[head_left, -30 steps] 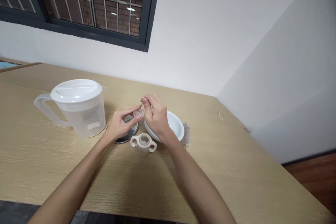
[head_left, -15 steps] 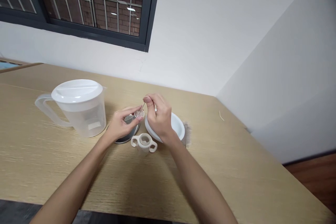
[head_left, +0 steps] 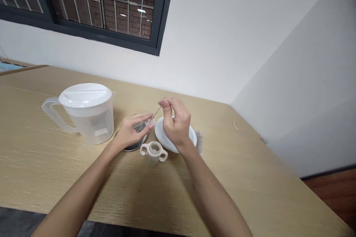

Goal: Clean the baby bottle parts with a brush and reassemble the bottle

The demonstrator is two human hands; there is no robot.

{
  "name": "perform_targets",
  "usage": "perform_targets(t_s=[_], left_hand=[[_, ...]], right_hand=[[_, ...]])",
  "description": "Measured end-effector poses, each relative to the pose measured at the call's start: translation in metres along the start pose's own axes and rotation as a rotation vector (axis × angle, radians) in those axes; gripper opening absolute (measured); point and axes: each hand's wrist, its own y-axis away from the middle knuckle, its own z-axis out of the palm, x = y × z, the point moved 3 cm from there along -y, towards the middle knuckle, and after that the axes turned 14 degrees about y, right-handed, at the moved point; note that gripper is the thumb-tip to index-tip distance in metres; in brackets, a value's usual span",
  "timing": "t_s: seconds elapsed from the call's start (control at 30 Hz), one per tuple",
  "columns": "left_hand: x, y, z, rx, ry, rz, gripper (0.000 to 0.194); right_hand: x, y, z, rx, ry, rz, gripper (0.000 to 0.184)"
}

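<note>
My left hand (head_left: 134, 130) pinches a small clear round plastic piece (head_left: 150, 122) between thumb and fingers. Closed in a pinch, my right hand (head_left: 178, 120) grips the upper end of a thin stiff rod (head_left: 157, 112). The rod slants down, its lower end at the clear piece; whether it passes through cannot be made out. Below the hands stands a small translucent bottle (head_left: 153, 152), uncapped, with a cream two-handled collar. A white bowl (head_left: 192, 137) lies behind my right hand, and a dark round metal-rimmed dish (head_left: 136, 145) is partly hidden under my left.
A translucent pitcher (head_left: 96, 124) with a white lid stands on the wooden table (head_left: 250, 177) at left. Grey cloth (head_left: 199, 142) shows beside the bowl. A thin pale strip (head_left: 235, 125) lies farther right. Wall and barred window stand behind.
My right hand has moved right, away from my left, and more of the thin rod now shows between them. The left hand keeps its hold; the whole view has shifted slightly.
</note>
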Motion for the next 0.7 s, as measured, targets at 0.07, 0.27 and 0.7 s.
perform_targets(t_s=[0.07, 0.27, 0.7], left_hand=[[0.001, 0.0, -0.001, 0.0, -0.005, 0.009, 0.038], [0.001, 0.0, 0.0, -0.026, -0.045, 0.061, 0.04], [-0.012, 0.002, -0.002, -0.001, -0.13, 0.0, 0.054]], right_hand=[[-0.001, -0.001, -0.002, 0.012, 0.009, -0.014, 0.021], [-0.002, -0.004, -0.009, 0.042, 0.03, -0.012, 0.02], [0.005, -0.012, -0.028, 0.125, -0.004, 0.102, 0.02]])
